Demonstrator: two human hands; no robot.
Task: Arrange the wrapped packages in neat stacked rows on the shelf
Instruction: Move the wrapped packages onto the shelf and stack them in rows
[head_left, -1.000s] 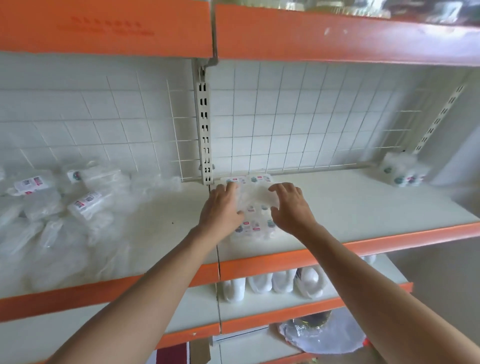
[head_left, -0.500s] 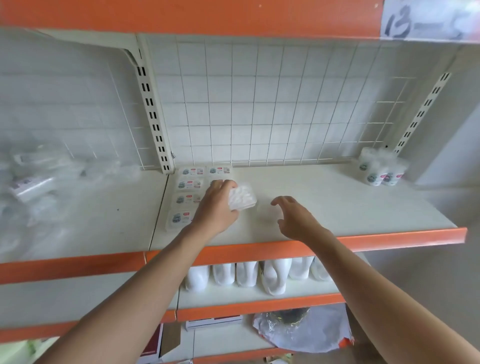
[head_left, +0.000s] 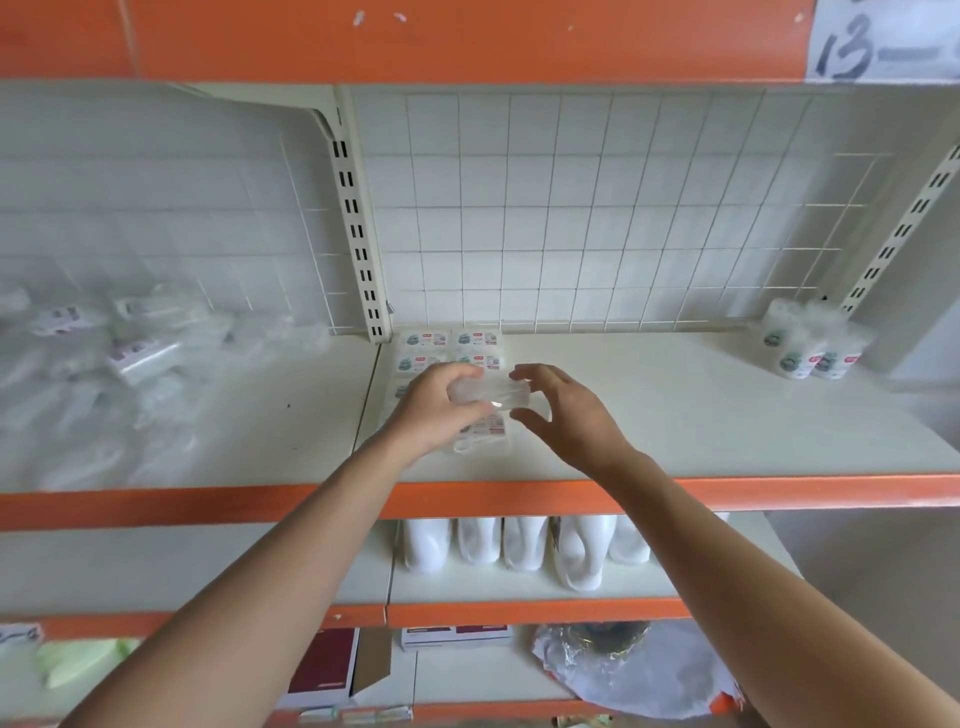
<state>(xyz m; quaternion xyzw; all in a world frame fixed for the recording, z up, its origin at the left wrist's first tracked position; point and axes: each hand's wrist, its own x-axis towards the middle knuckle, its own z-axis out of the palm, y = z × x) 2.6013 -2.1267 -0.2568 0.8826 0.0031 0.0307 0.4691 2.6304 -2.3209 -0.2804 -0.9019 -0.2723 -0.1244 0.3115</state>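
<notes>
– Left hand (head_left: 441, 408) curls its fingers round a clear wrapped package (head_left: 488, 392), yes; and where does it hold it?
– Clamped on the left end; the package is held just above the shelf (head_left: 675, 415), over the near part of the laid rows (head_left: 451, 347)
– And the right hand (head_left: 569, 415)?
– Spread and relaxed at the package's right end, fingers above, thumb below; whether it touches the wrap, I cannot tell
– Where do the rows lie?
– Two side by side, labels up, running from the shelf's back left corner toward its orange front edge; the hands hide their middle
– Anything else?
– On the bay to the left, a loose heap (head_left: 130, 364) of packages; a small cluster (head_left: 810, 351) in the back right corner; white bottles (head_left: 519, 543) on the level below
</notes>
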